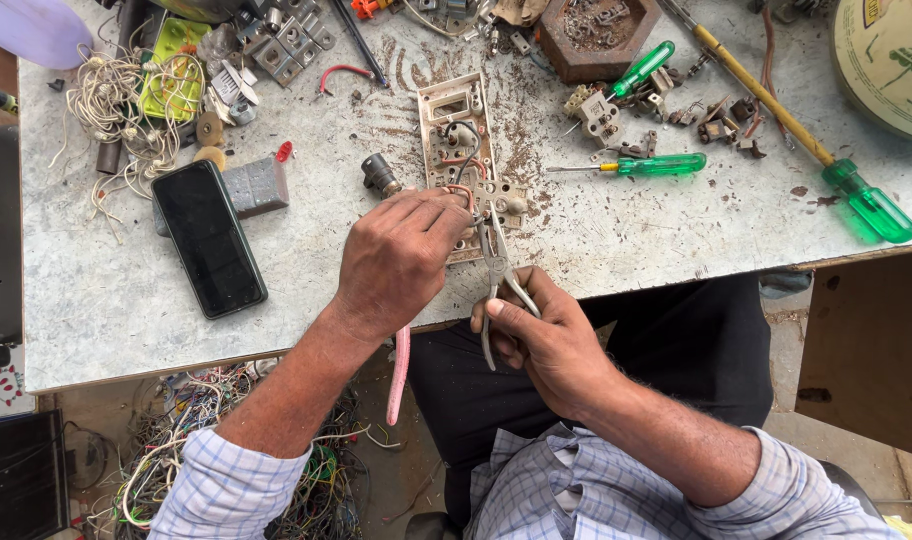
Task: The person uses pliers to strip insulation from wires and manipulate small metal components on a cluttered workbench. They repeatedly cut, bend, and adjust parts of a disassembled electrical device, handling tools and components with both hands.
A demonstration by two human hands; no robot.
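Right hand [551,335] is closed around the bare metal handles of a pair of pliers [496,265], with the nose pointing up and away from the body toward the lower end of a beige switch plate [463,150]. Left hand [401,255] is clenched over that lower end, fingertips curled onto the plate and pinning it against the grey table [626,235]. A red wire [463,190] and a dark wire loop out of the plate's back just above the left knuckles; the exact point the plier tips meet is hidden behind the fingers.

To do this step well, judging from the layout:

1. Keep the plate flat on the table near its front edge, where it now lies. The left hand should press down, not lift, so the pliers pull against a fixed part.
2. Grip with the tips only, and squeeze just enough to hold. The old plastic looks brittle and rust flakes lie all around it.
3. Keep the left fingertips beside the plier nose, never in line with it, in case the tool slips.
4. Work straight along the tool's axis rather than twisting sideways.

Two green-handled screwdrivers [661,165] lie to the right, within reach. A black phone [208,238] rests well to the left, apart from the work.
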